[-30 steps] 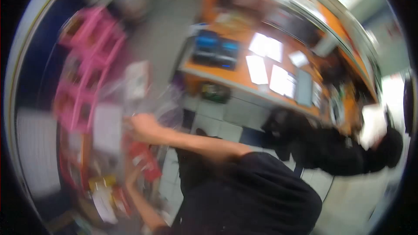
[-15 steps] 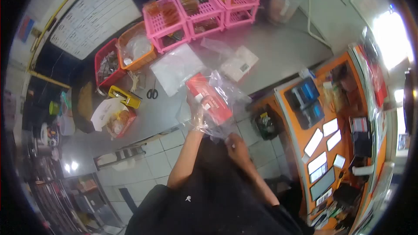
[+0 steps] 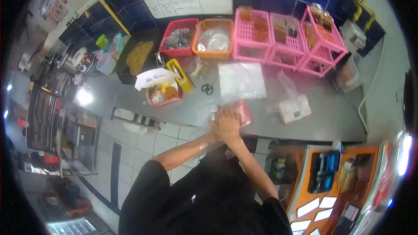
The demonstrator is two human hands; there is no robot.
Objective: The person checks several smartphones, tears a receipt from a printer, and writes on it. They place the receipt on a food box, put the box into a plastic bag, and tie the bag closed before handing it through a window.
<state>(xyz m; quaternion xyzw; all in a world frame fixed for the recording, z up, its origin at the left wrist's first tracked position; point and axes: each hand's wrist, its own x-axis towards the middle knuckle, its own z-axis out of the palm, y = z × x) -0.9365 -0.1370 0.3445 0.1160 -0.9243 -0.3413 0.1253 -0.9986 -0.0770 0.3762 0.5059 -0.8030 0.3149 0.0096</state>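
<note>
A red box [image 3: 245, 113] in a clear plastic bag [image 3: 204, 115] lies near the front edge of the metal counter. Spread over the box's left part, my right hand [image 3: 228, 124] lies flat with its fingers apart. My left hand [image 3: 214, 131] is beside and partly under it, its fingers mostly hidden; clear plastic shows near that wrist. Behind the box are white sheets in clear plastic [image 3: 241, 80]. To the right sits a white box [image 3: 294, 109] with a dark label, and to the left lie black-handled scissors [image 3: 207, 89].
An open food box [image 3: 164, 101] stands at the left beside a yellow tool [image 3: 180, 75] and a dark tray of brown food [image 3: 126, 63]. Along the back are a red basket [image 3: 177, 52], an orange basket [image 3: 212, 55] and pink racks [image 3: 252, 53]. An orange shelf unit [image 3: 311, 165] is at the lower right.
The view has turned and shifted. The red box, held up in its bag before, is now down at the counter. My right hand has moved from the bag's near end onto the box, fingers spread.
</note>
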